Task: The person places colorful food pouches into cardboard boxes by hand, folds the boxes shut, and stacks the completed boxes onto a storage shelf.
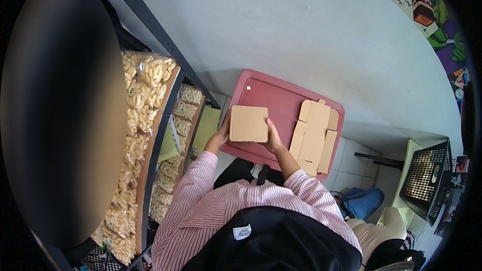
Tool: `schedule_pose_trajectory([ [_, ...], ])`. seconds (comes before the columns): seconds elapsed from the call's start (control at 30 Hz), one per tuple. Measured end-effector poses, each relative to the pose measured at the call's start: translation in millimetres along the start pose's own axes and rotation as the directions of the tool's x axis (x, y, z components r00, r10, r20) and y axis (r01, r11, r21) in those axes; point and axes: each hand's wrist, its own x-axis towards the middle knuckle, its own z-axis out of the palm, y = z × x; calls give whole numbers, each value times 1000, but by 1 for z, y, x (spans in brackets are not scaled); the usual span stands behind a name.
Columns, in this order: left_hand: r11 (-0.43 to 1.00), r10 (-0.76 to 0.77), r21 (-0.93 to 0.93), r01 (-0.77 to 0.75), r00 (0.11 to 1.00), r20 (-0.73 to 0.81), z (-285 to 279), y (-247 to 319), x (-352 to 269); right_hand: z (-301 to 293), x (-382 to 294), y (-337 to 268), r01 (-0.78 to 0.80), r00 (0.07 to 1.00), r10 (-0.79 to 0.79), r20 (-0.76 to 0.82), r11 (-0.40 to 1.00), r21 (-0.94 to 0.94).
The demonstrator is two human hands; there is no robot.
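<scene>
A closed cardboard box [249, 124] is held between my two hands above a red plastic table [276, 92]. My left hand [224, 130] grips the box's left side, its fingers partly hidden by the box. On the right side my right hand [273, 136] has its thumb at the edge, and its other fingers go out of sight beneath. An unfolded flat cardboard box [313, 135] lies along the table's right end. Near the table's upper left, a small pale star-shaped mark [248, 88] shows on the surface.
Shelves [160, 128] with bagged puffed snacks [141, 113] stand close on the left. A pale wall [286, 26] rises beyond the table. At the right are a black plastic crate [425, 177] and another person in jeans [363, 203]. A large blurred area covers the far left.
</scene>
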Motion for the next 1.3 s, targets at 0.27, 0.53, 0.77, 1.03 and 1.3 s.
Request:
schedule_pose_trajectory([
  [0.27,949,230,286,-135,915,-331,4,-51,-3,3,-44,-7,-41,994,42,97,999,-18],
  [0.53,918,393,136,-372,814,-428,36,-123,-134,-10,-87,30,-154,942,242,231,927,-341],
  [0.77,723,327,-297,-623,689,-647,54,-268,-192,10,-117,54,-233,716,575,395,731,-642],
  [1.03,415,364,-243,-877,405,-839,78,-323,-277,95,-143,89,129,314,819,481,465,-876],
  [1.3,64,164,-223,-973,231,-959,115,-392,-397,179,-234,187,307,58,880,471,433,-848],
])
